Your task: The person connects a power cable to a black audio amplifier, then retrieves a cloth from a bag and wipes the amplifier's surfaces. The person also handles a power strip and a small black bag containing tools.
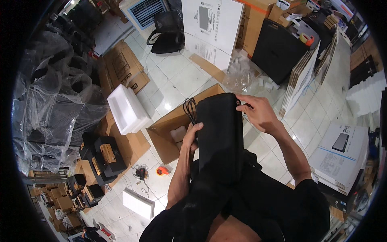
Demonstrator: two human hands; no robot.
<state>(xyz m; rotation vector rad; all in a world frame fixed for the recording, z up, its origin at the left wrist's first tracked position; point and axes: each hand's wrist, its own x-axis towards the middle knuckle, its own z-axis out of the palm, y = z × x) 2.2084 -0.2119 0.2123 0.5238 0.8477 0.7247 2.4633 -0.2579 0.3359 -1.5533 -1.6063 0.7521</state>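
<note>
A long black speaker (219, 129) with rounded corners stands up in front of my chest, above an open cardboard box (165, 147). My left hand (192, 136) is closed on its left side, the thumb resting on the front edge and the other fingers mostly hidden. A looped black cable (189, 108) sticks up just above that hand; whether the hand also grips it is hidden. With thumb and fingers, my right hand (260, 114) pinches the speaker's upper right edge. Pale packing pieces (177, 134) lie inside the cardboard box.
On the left are a white foam tray (128, 108), black boxes (109, 155), orange tape (162, 171) and a white foam block (138, 203). Plastic-wrapped goods (52, 101) are piled beyond. Flattened cartons (300, 76) lean at the right; a printed white carton (340, 153) lies nearer.
</note>
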